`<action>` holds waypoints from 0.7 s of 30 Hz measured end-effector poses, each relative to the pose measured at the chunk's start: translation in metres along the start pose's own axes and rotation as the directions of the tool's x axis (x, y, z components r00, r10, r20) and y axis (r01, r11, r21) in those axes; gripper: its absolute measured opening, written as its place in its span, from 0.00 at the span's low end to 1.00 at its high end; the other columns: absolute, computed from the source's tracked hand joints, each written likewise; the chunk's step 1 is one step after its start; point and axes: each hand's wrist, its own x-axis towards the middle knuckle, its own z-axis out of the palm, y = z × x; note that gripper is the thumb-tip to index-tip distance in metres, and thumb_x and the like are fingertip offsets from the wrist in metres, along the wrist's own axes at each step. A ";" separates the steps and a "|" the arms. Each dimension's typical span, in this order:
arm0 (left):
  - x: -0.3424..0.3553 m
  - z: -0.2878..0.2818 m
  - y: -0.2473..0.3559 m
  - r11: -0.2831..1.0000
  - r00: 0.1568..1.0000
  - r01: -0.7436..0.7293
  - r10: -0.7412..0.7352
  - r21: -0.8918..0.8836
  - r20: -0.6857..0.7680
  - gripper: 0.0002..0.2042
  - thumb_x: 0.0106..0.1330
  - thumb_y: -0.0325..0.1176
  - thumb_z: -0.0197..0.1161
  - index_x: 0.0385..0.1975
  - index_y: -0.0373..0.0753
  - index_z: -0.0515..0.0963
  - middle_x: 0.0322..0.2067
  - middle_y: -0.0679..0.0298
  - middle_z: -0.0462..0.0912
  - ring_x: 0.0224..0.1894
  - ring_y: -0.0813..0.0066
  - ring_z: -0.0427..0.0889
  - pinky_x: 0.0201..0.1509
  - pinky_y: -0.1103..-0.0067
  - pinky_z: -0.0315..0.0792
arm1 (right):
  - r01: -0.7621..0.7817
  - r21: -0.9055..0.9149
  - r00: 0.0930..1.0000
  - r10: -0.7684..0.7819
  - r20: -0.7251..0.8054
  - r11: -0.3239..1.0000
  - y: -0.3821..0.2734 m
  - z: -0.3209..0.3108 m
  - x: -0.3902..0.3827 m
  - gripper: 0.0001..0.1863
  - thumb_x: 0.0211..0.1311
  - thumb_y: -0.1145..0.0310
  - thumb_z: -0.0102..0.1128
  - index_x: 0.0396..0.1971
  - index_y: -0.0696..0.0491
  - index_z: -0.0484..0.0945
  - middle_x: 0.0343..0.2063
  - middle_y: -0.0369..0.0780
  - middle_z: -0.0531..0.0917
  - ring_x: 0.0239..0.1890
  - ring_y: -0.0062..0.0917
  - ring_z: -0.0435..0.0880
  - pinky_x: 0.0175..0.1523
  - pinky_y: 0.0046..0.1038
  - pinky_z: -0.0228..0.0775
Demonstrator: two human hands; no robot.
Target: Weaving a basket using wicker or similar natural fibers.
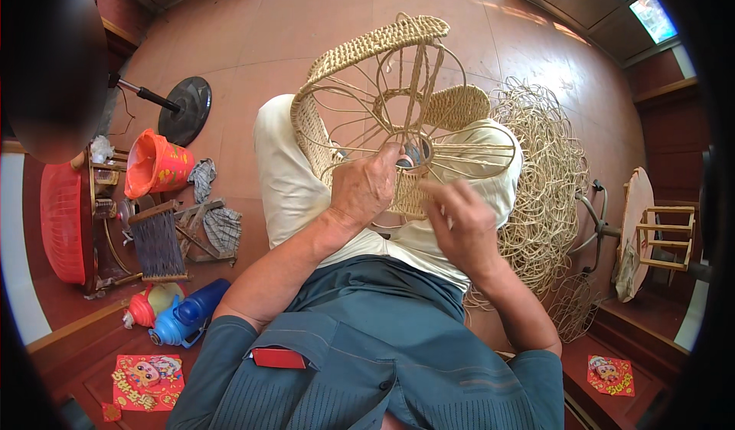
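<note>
A half-woven basket frame [371, 43] rests on my lap between my knees. Its bare spokes and rings show in the middle, while plaited straw-coloured cord covers the long curved rim and several panels. My left hand [366, 187] is closed on the frame beside the central ring, its thumb and fingers pressed together there. Just right of a lower woven panel [409, 193] is my right hand [465, 219], with curled fingers smeared by motion. Whether cord is between those fingers does not show. A small dark round object [413, 153] sits inside the ring, partly hidden.
A big tangled heap of cord [547, 177] lies on the floor by my right knee. At left are an orange-red bucket [157, 166], a folding stool [158, 242], blue thermos flasks [187, 315] and a black round stand base [186, 111]. A wooden stool [639, 235] is at right.
</note>
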 end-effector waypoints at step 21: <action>-0.011 -0.220 0.088 0.758 0.926 0.311 -0.104 -0.574 0.364 0.15 0.83 0.38 0.61 0.51 0.32 0.88 0.29 0.67 0.86 0.24 0.91 0.69 0.28 0.85 0.63 | 0.415 -0.258 0.846 -0.474 -0.242 0.872 0.067 0.029 0.105 0.09 0.66 0.73 0.74 0.44 0.49 0.85 0.44 0.37 0.87 0.43 0.31 0.90 0.46 0.32 0.84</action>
